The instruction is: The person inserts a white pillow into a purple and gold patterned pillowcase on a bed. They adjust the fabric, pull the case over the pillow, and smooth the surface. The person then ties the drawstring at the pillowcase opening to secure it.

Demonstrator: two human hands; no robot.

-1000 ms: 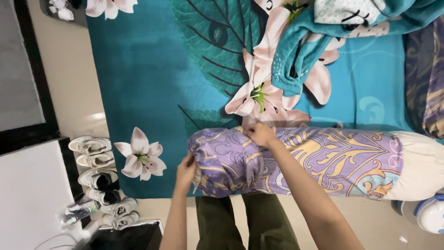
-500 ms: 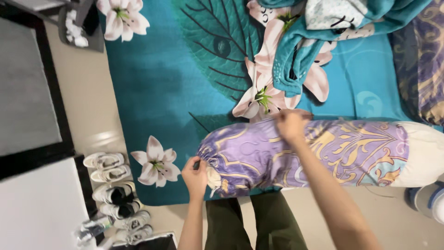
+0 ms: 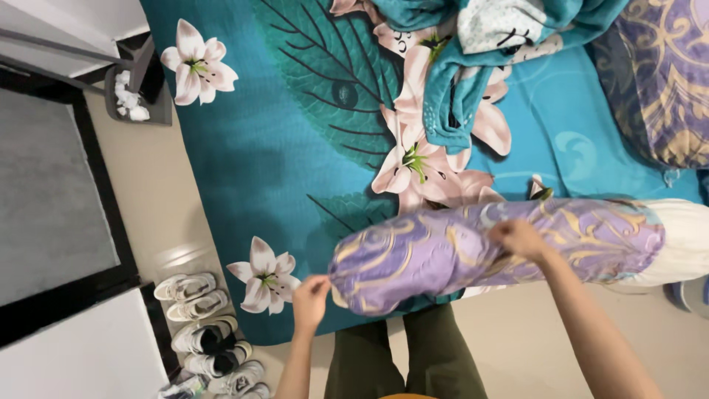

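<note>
Left hand (image 3: pixel 310 299) pinches the gathered end of the purple cover (image 3: pixel 473 247) at the near corner of the bed (image 3: pixel 258 148), fingers closed on the cloth. Right hand (image 3: pixel 521 239) lies on top of the bolster, fingers curled and gripping a fold of that same cover about midway along.

Lying along the near edge of the bed, the bolster's long axis runs left to right across the view, and its near side hangs slightly over the edge above the person's green trousers (image 3: pixel 402 355). Its covered end points toward the left hand; its bare white end (image 3: pixel 683 240) points right and runs out of the view.

Beyond the bolster the teal flowered sheet lies flat and open toward the far side, where a crumpled teal blanket (image 3: pixel 473 66) and a purple pillow (image 3: pixel 661 89) sit. Pale floor runs along the bed's left side, with pairs of shoes (image 3: pixel 196 318) lined up against a black-framed panel (image 3: pixel 96 214), near the left hand.
</note>
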